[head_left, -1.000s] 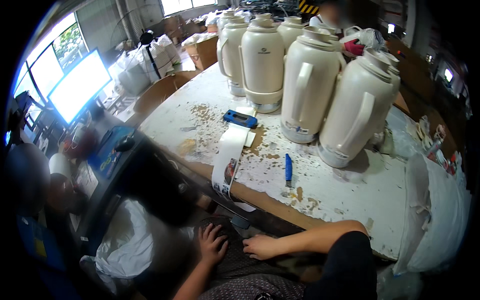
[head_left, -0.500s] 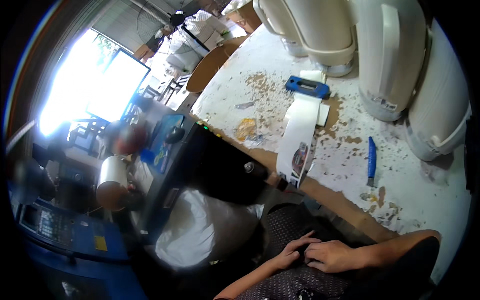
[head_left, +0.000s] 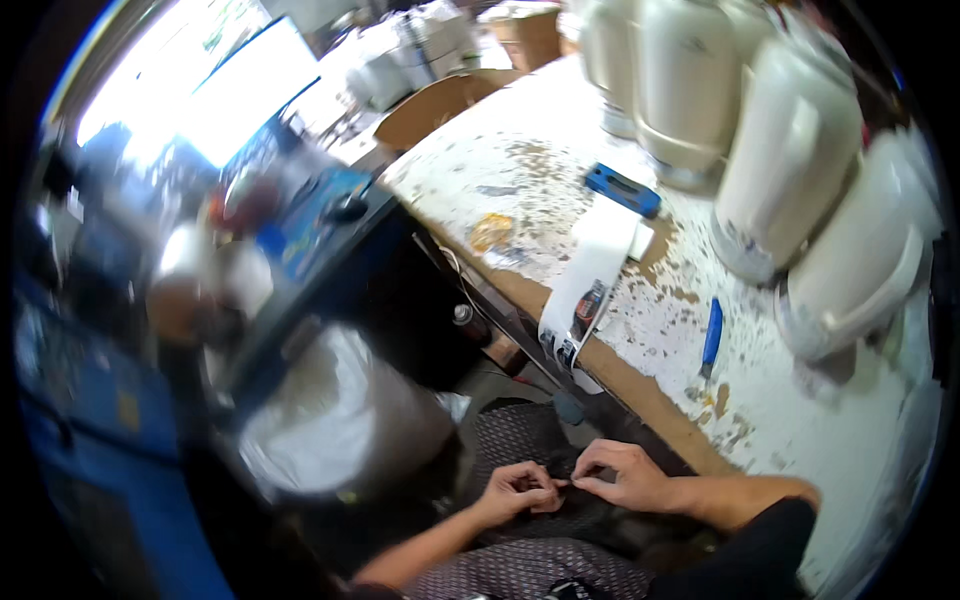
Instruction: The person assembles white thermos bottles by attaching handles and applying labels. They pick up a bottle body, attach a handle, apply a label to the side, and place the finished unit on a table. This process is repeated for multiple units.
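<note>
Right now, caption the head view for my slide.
Left hand and right hand close together over the lap, cream flasks beyond.

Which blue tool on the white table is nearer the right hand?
The slim blue tool, closer to the right hand; the wider blue tool lies farther off, at the far end of the paper strip.

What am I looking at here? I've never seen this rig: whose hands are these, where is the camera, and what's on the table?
There is no robot: these are one person's bare left hand and right hand. A wide fisheye camera on the person's head looks down, so straight edges bend. The white table bears several cream jugs, a blue tool, a paper strip and what looks like a blue cutter. The fingertips nearly meet; whether they hold something small, I cannot tell.
</note>
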`<action>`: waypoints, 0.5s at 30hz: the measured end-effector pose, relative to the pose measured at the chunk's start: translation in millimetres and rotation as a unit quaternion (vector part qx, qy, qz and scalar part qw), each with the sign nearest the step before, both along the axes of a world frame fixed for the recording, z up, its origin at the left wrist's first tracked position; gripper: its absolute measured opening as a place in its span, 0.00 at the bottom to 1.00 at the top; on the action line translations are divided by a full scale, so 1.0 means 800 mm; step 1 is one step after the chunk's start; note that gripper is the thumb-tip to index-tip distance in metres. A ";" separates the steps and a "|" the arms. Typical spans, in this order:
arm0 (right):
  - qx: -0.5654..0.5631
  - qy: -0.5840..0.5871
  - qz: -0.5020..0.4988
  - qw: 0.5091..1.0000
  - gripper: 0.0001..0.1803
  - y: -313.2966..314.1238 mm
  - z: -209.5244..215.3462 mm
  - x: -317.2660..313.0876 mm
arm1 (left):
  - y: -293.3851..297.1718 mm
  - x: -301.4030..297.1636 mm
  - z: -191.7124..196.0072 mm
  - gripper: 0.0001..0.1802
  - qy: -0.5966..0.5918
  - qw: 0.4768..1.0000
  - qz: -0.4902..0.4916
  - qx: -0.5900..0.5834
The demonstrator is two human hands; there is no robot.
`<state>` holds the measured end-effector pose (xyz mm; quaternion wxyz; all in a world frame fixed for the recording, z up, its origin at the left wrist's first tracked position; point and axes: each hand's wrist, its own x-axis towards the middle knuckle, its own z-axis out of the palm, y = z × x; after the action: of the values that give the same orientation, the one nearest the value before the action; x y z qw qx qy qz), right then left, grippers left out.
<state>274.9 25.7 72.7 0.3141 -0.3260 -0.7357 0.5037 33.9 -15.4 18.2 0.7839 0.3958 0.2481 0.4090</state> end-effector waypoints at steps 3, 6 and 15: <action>-0.007 -0.071 0.002 0.997 0.07 0.006 0.006 -0.010 | -0.011 0.005 -0.008 0.08 0.102 0.993 0.013 0.053; 0.105 -0.109 -0.066 0.986 0.05 0.007 -0.012 -0.017 | -0.007 0.006 -0.016 0.14 0.178 0.957 0.051 0.225; 0.257 -0.197 -0.211 0.922 0.05 -0.030 -0.084 -0.039 | -0.053 -0.058 -0.022 0.13 0.012 0.968 0.147 0.201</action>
<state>243.6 2.1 5.7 0.3343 -0.4748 -0.8011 0.1452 -12.5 -58.2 0.3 0.6163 0.5094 0.2260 0.5564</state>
